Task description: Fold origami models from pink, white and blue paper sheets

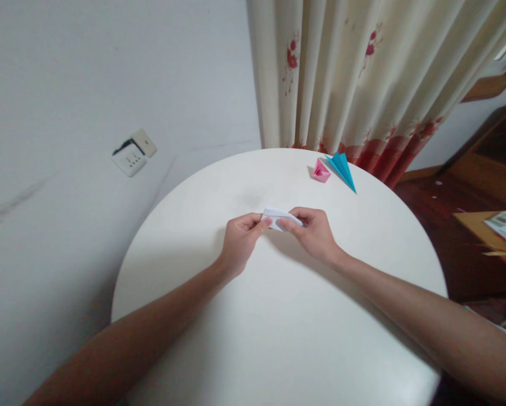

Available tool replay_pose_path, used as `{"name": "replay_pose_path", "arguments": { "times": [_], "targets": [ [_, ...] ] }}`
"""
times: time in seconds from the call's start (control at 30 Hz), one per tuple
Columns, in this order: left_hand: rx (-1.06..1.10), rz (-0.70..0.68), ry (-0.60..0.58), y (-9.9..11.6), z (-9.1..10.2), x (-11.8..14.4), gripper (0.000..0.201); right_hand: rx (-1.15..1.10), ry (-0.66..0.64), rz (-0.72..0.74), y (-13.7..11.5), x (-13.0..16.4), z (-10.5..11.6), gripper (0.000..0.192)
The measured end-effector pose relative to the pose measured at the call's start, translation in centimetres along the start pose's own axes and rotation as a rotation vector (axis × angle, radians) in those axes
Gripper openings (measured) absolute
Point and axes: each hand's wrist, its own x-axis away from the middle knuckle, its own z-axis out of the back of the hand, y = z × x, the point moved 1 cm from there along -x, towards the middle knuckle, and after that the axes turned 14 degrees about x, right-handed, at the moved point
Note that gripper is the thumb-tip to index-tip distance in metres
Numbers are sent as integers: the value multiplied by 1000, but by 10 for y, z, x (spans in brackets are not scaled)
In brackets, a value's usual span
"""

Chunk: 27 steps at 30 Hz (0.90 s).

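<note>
Paper (277,212) was held over the table (253,338) between left hand (239,239) and right hand (318,232), long axis stretched sideways from one to the other, each end gripped by closely pinched thumb and fingers, neither hand nearer.

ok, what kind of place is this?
Probably a room in a home: patterned floor-length curtains, a wall socket on a scuffed wall, and a round white table with folded paper shapes on it.
</note>
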Motion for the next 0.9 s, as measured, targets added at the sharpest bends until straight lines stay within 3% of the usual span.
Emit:
{"name": "replay_pose_path", "arguments": {
  "times": [0.17, 0.3, 0.43, 0.6, 0.73, 0.9],
  "targets": [
    [-18, 101, -124, 0, 3, -5, 26, 51, -90, -6, 1, -4, 6, 28],
    [-79, 146, -62, -2, 8, -6, 29, 86, -139, -8, 0, -4, 6, 27],
    [77, 146, 38, -8, 5, -4, 32, -196, -105, -130, 2, 0, -1, 34],
    [274, 137, 113, -8, -2, -2, 28, -487, -183, -258, 0, 9, -14, 41],
    [338, 153, 92, -8, -9, 4, 27, -428, -178, -207, -4, 11, -24, 34],
    [356, 207, 45, -12, -12, 8, 20, -266, -72, -156, 1, 7, -26, 22]
  ]
}}
